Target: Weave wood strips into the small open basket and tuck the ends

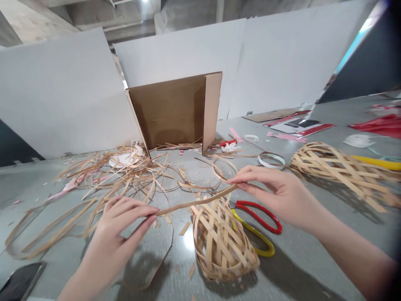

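My left hand (117, 234) and my right hand (275, 194) pinch opposite ends of a thin, pale cane strip (196, 202), held taut in the air between them. Just under the strip sits a loosely woven cane basket (221, 246), and its open strands are not touching my fingers. Beside it, near my right hand, lies a pair of red and yellow looped handles (257, 225), probably from shears, with any blades hidden. A larger woven cane form (341, 175) lies further right.
A heap of loose cane strips (125, 179) spreads over the grey table (175, 271) at left. A folded cardboard panel (169, 113) stands behind it, before white boards (184, 54). A banded ring (271, 159), red material (376, 125), papers and a dark phone (21, 282) lie around.
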Demonstrator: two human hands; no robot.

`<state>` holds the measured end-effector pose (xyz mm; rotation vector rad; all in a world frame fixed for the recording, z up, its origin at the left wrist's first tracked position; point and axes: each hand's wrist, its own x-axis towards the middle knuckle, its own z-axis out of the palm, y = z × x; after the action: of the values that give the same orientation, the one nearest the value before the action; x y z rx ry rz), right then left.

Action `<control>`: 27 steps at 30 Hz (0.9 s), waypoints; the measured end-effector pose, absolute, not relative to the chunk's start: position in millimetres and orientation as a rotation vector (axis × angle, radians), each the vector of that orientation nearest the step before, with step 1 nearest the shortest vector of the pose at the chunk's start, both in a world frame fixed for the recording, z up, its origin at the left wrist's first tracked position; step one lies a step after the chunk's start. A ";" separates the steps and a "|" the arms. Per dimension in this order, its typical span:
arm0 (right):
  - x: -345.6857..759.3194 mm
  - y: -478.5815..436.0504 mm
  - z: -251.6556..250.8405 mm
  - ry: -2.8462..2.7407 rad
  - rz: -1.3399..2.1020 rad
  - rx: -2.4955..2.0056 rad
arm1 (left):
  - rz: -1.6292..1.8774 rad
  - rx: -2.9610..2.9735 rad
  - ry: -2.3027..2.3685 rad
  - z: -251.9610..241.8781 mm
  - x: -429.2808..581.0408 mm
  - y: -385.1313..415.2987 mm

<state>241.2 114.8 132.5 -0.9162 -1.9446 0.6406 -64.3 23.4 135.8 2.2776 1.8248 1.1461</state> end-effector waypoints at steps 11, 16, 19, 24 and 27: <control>263.4 126.7 143.3 -2.215 0.881 -1.333 | 1.062 1.769 1.768 101.8 -55.8 51.4; 274.4 138.8 136.3 -2.358 0.962 -1.365 | 1.021 1.715 1.753 72.9 -43.8 73.2; 273.9 146.7 123.5 -2.387 1.049 -1.340 | 1.020 1.719 1.749 58.9 -43.6 81.5; 261.6 155.9 104.9 -2.408 1.117 -1.322 | 1.023 1.788 1.781 48.5 -43.2 82.1; 257.0 158.7 99.8 -2.399 1.147 -1.313 | 1.062 1.855 1.831 51.1 -38.6 75.8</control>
<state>257.0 158.7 99.8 -1.3129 -2.3993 1.1471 -38.6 75.8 51.1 1.8555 1.8312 1.0620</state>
